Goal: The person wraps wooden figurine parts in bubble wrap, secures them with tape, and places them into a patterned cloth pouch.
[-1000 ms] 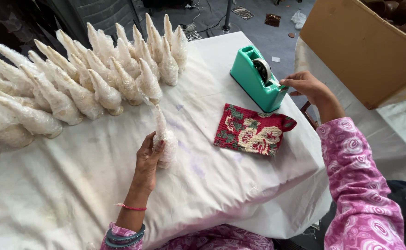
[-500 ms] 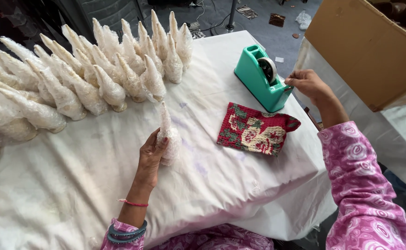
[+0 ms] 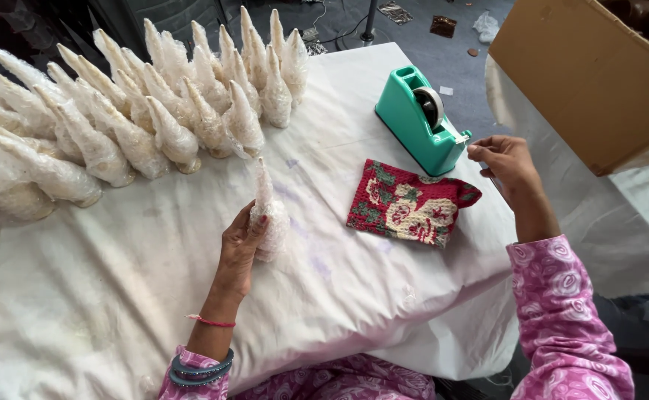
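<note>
In the left hand (image 3: 240, 244), fingers (image 3: 259, 222) clasp a wrapped cone (image 3: 267, 211).

The box (image 3: 591, 81) runs off the top-right edge; any tape at the right hand (image 3: 506, 159) is too thin to see.

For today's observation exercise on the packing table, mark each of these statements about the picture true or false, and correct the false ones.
1. The left hand holds a cone-shaped bundle in clear bubble wrap. True.
2. The right hand rests on the red patterned crochet cloth. False: it is beside the teal plastic tape dispenser, apart from the cloth.
3. Many wrapped cones lie in rows on the white sheet. True.
4. The dispenser is yellow. False: teal.
</note>
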